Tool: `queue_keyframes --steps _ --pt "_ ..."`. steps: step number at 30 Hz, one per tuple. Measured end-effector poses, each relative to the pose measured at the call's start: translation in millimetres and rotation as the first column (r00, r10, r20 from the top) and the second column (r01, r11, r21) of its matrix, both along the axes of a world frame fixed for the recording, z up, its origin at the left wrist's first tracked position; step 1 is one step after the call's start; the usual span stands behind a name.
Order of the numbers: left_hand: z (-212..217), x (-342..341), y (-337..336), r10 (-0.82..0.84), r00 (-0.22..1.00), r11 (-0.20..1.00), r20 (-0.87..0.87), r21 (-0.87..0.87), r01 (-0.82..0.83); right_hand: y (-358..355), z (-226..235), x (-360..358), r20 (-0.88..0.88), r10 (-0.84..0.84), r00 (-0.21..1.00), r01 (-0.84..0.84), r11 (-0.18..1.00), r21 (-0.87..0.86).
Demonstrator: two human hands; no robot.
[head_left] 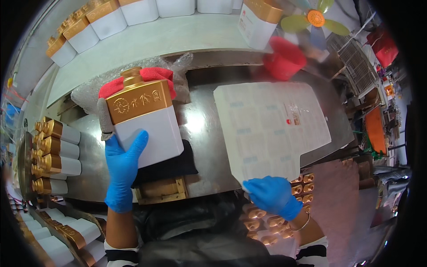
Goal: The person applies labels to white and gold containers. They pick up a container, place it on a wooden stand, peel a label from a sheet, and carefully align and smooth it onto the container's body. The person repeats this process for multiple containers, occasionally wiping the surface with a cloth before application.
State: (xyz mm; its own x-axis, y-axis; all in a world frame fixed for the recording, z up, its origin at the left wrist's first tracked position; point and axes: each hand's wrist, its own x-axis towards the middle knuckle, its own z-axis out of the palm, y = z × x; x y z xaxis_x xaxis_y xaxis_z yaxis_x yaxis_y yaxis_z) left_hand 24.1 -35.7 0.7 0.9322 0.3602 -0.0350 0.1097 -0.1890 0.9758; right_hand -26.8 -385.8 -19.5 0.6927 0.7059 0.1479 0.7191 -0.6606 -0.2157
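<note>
My left hand, in a blue glove, grips a flat white bottle with an embossed gold shoulder and neck. The thumb lies on its white front, and a grey knitted cover sits over fingertips at its left side. Behind the bottle's neck is a bunched red cloth, and a black cloth lies under its lower end. To the right, my blue-gloved right hand is closed at the bottom corner of a translucent decal sheet with a notched outline. Its fingertips pinch that corner.
Crumpled bubble wrap lies behind the bottle on the metal table. Similar bottles stand at left, with more along the back shelf. At back right are a red tub and a fan. A wooden frame sits at the front edge.
</note>
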Motion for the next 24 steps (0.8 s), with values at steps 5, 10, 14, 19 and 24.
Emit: queue_keyframes --steps 5,10,14,19,24 --pt "0 -6 7 0.004 0.999 0.995 0.033 -0.098 0.0 -6 8 1 -0.404 -0.334 0.852 0.509 0.712 0.483" --pt "-2 -10 5 0.062 0.998 0.996 -0.01 0.062 -0.061 4 19 -10 -0.572 -0.494 0.655 0.75 0.515 0.414" --pt "-1 -6 19 0.021 0.999 0.997 -0.037 0.072 -0.018 3 16 -18 -0.604 -0.469 0.644 0.756 0.509 0.411" --pt "-4 -6 46 -0.096 0.994 0.994 -0.042 0.044 0.098 13 6 -21 -0.607 -0.353 0.712 0.664 0.621 0.417" --pt "-15 -15 19 0.107 0.994 0.993 -0.005 0.04 -0.107 39 -1 -15 -0.452 -0.486 0.748 0.628 0.739 0.245"
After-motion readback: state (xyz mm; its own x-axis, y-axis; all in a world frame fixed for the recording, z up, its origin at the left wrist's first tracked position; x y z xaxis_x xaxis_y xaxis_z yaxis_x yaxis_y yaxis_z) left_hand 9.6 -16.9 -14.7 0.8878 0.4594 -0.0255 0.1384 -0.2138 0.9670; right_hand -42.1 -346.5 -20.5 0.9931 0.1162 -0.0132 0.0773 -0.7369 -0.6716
